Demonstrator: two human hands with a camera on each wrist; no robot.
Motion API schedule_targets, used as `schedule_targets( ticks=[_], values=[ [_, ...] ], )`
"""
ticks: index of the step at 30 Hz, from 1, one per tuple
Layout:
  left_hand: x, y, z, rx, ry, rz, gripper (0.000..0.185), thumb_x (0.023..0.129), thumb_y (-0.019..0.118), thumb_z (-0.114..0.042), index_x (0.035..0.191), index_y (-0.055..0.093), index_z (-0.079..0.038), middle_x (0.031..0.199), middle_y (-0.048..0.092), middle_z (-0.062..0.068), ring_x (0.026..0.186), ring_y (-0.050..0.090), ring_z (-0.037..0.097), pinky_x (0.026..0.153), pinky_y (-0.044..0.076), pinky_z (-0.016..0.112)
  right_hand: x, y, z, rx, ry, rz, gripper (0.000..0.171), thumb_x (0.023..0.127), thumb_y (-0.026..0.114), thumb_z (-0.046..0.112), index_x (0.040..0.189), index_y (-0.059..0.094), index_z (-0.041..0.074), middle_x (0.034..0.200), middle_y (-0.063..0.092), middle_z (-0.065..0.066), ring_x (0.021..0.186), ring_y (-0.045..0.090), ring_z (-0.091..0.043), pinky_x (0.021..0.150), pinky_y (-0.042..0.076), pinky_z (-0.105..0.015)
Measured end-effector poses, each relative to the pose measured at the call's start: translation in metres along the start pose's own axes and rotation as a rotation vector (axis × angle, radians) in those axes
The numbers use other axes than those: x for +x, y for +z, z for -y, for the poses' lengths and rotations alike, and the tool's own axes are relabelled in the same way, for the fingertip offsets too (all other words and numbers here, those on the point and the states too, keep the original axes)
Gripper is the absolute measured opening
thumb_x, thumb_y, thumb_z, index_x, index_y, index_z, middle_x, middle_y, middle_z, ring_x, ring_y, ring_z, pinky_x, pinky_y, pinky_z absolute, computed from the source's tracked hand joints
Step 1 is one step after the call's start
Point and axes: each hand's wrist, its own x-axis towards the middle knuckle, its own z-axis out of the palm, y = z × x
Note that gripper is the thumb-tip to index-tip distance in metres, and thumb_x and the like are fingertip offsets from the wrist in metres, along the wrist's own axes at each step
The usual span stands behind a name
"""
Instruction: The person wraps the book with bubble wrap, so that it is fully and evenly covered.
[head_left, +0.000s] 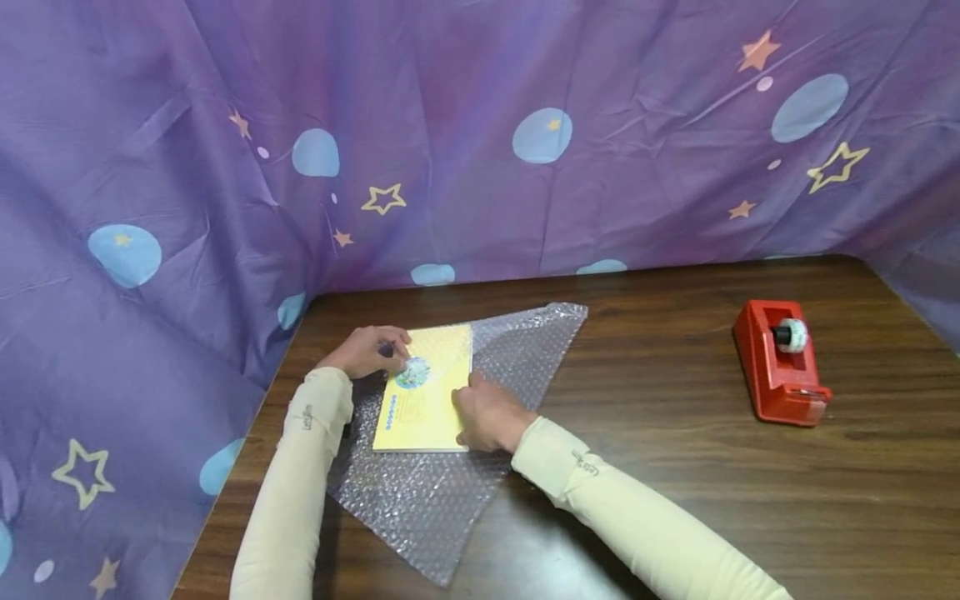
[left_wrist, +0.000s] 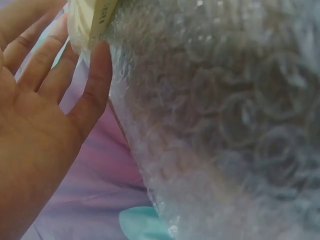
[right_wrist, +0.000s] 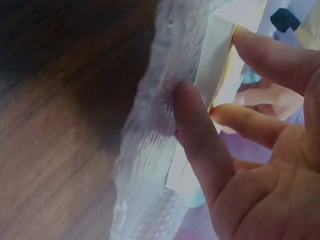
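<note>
A thin yellow book (head_left: pixel 431 417) with a round blue picture lies on a sheet of bubble wrap (head_left: pixel 427 508), set at an angle beneath it. Part of the clear wrap covers the book's far end. My left hand (head_left: pixel 367 350) is at the book's upper left edge, with thumb and forefinger bent together on the wrap there. In the left wrist view, its other fingers reach along the wrapped corner. My right hand (head_left: pixel 491 412) rests against the book's right edge. Its fingertips touch the cover's edge in the right wrist view, and the little finger (right_wrist: pixel 192 115) lies against the wrap.
A red tape dispenser (head_left: pixel 780 362) with a roll of tape stands at the right on the brown wooden table (head_left: pixel 645 467). A purple curtain (head_left: pixel 465 83) with stars and blue spots hangs behind the table and along its left side.
</note>
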Motion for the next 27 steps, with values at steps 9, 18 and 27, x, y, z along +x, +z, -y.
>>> schedule_targets(
  ticks=[9, 18, 27],
  values=[
    [0.0, 0.004, -0.01, 0.058, 0.008, -0.029, 0.008, 0.085, 0.077, -0.006, 0.091, 0.072, -0.006, 0.139, 0.06, 0.015, 0.135, 0.05, 0.033, 0.115, 0.04, 0.05, -0.012, -0.003, -0.022, 0.098, -0.236, 0.008, 0.056, 0.084, 0.079, 0.022, 0.132, 0.062, -0.001, 0.117, 0.062, -0.018, 0.097, 0.063, -0.026, 0.091, 0.056, -0.04],
    [-0.001, 0.001, -0.008, 0.098, 0.004, -0.032, 0.007, 0.086, 0.077, -0.009, 0.09, 0.071, -0.01, 0.136, 0.061, 0.012, 0.132, 0.052, 0.031, 0.111, 0.043, 0.05, -0.038, -0.011, -0.034, 0.149, -0.463, -0.048, 0.041, 0.084, 0.076, 0.01, 0.123, 0.068, 0.002, 0.112, 0.071, -0.011, 0.088, 0.066, -0.016, 0.083, 0.056, -0.026],
    [0.0, 0.004, -0.009, 0.151, 0.051, -0.047, 0.009, 0.086, 0.078, -0.013, 0.09, 0.07, -0.012, 0.13, 0.064, 0.008, 0.122, 0.058, 0.029, 0.107, 0.045, 0.049, -0.069, 0.004, -0.028, -0.039, -0.601, -0.129, 0.053, 0.069, 0.078, -0.001, 0.12, 0.071, 0.012, 0.12, 0.07, -0.005, 0.109, 0.067, -0.018, 0.097, 0.055, -0.03]
  ],
)
